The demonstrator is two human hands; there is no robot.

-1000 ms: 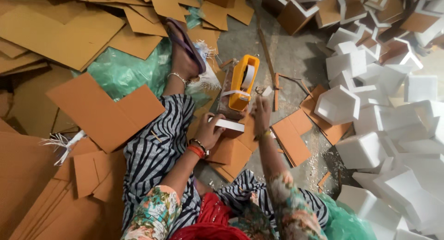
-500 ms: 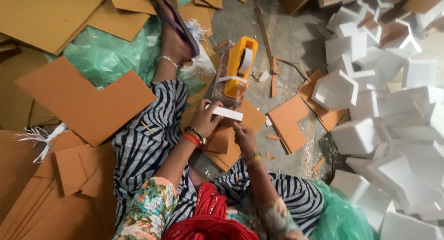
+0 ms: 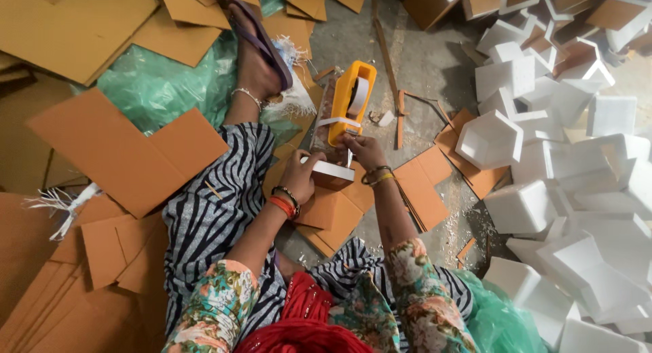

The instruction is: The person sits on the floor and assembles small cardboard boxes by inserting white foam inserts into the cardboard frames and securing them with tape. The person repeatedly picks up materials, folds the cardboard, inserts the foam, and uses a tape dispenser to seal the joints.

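Observation:
I sit on the floor in striped trousers. My left hand (image 3: 300, 178) grips a small box (image 3: 333, 174) with a white foam top and brown cardboard sides, held over my knee. My right hand (image 3: 363, 149) is at the box's far edge, fingers pinching the strip of white tape (image 3: 337, 122) that runs from the yellow tape dispenser (image 3: 351, 101) just beyond. Brown cardboard cut-outs (image 3: 333, 214) lie under the box.
A heap of white foam hexagonal boxes (image 3: 543, 163) fills the right side. Flat cardboard sheets (image 3: 129, 152) and a green plastic bag (image 3: 146, 91) lie on the left. My sandalled foot (image 3: 258, 54) stretches out beside the dispenser. Wooden strips (image 3: 401, 118) lie on the concrete.
My right hand went from the dispenser back toward my lap, then forward again to the tape end. My left hand stayed on the box.

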